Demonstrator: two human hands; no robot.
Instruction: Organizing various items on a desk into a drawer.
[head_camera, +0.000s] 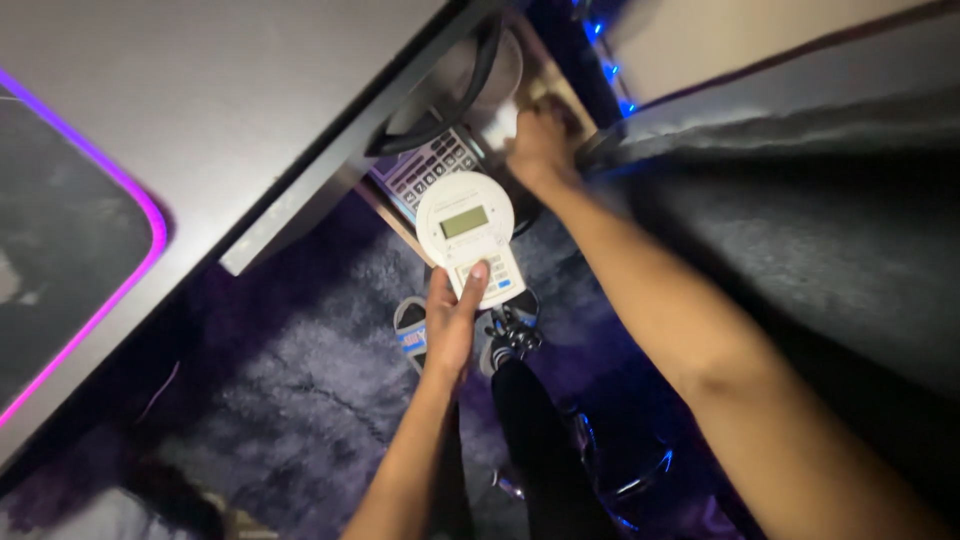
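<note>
My left hand (452, 318) holds a white handheld device (468, 234) by its lower end, thumb on its buttons. The device has a round top with a small greenish screen. My right hand (538, 140) reaches forward under the desk edge and grips something pale there, which I cannot make out. Just behind the device lies a grey calculator (424, 166) with rows of keys, next to a dark curved band, like a headphone band (470, 85).
A grey desk (220, 110) fills the upper left, with a dark mat edged in purple light (150, 215). A dark padded surface (800, 220) is at the right. Below are purple shaggy carpet (290, 370), sandalled feet (411, 331) and a chair base (600, 470). Blue lights (605, 60) glow at the top.
</note>
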